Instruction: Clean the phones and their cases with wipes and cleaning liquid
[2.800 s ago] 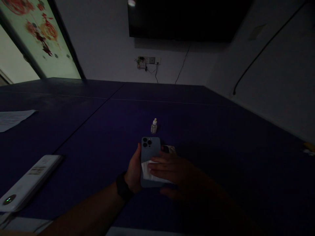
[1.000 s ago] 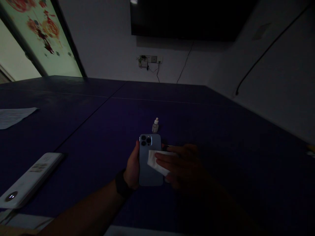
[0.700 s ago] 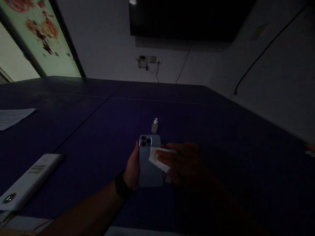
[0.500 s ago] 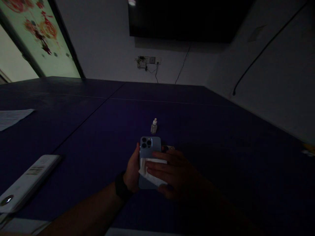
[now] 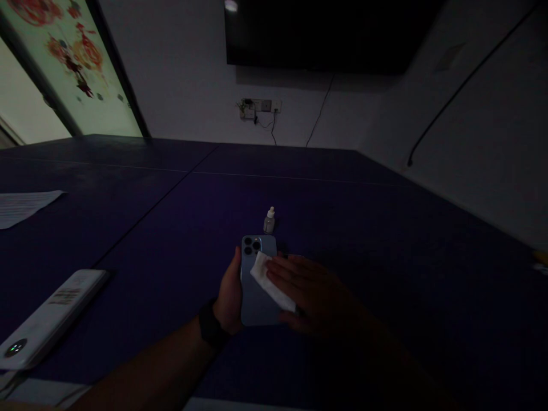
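A light blue smartphone (image 5: 258, 305) faces back side up, its camera lenses at the upper left. My left hand (image 5: 230, 294), with a dark watch on the wrist, grips the phone along its left edge. Against the phone's back lies a folded white wipe (image 5: 273, 286), held under the fingers of my right hand (image 5: 312, 291). The wipe slants from just below the cameras down to the right. Just beyond the phone stands a small dropper bottle (image 5: 269, 221) with a white cap. Behind my right hand, a flat object is mostly hidden.
A white power bank (image 5: 55, 314) with a round display and a cable lies at the left on the dark blue table (image 5: 171, 240). Printed paper (image 5: 28, 206) rests farther back at the left. Wall sockets (image 5: 259, 107) and a large black screen (image 5: 329, 34) are on the far wall.
My right hand has slid the wipe upward on the phone's back, toward the cameras, and the wipe is now tilted. My left hand keeps its hold on the phone.
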A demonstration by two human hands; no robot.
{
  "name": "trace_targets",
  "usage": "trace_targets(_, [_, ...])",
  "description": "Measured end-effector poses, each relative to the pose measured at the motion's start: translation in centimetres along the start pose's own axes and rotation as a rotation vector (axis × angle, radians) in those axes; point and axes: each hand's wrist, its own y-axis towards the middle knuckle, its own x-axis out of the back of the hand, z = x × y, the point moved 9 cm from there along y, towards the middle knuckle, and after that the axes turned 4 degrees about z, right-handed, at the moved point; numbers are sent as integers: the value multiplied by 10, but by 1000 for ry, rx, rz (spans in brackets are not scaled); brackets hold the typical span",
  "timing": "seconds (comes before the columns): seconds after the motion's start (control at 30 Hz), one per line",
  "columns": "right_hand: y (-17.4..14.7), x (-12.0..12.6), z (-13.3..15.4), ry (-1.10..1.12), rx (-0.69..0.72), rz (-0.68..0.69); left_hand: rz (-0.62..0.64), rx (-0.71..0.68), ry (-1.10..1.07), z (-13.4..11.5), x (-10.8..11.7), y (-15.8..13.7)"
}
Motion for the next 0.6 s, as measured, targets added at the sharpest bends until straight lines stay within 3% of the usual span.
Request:
trace_targets(0.1, [1,0,-5,-25,-67,-31,-18,-10,0,2,4,0])
trace_targets(0.27, [2,-1,8,74,83,-65,-3,43,-30,9,4,-1])
trace_targets(0.47, [-3,1,-24,-78,-191,-155,6,123,49,19,0,-2])
trace_targets(0.53, [-1,-4,-23,-64,-196,-139,3,131,80,22,2,-2])
trace_targets(0.6, [1,-8,-16,-11,-114,-109,7,139,95,24,4,-2])
